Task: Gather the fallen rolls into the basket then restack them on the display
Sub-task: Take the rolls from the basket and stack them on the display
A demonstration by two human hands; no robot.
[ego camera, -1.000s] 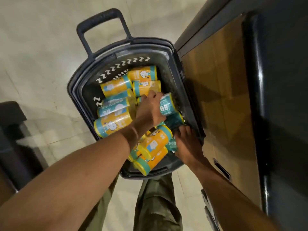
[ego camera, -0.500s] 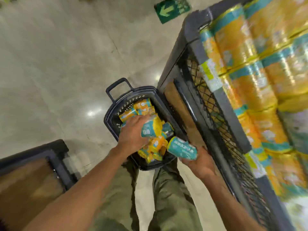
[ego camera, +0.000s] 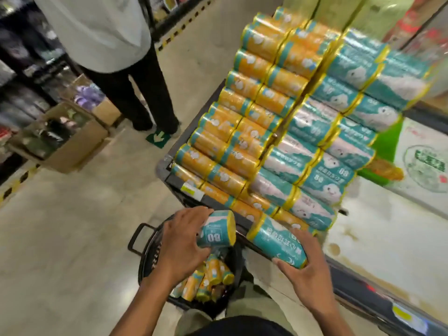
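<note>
A short teal roll [ego camera: 216, 229] with a yellow end is gripped in the left hand [ego camera: 180, 242] above the dark basket [ego camera: 155, 241], in which orange and yellow rolls [ego camera: 206, 281] are seen lying loosely. A longer teal roll [ego camera: 275, 243] is clasped at its near end by the right hand [ego camera: 306, 270], with its far end set against the bottom of the display stack [ego camera: 278, 122], where orange rolls are piled on the left and teal rolls on the right. Beyond the display, a person's dark trousers [ego camera: 143, 93] and a cardboard box [ego camera: 60, 139] on the floor are seen, blurred.
</note>
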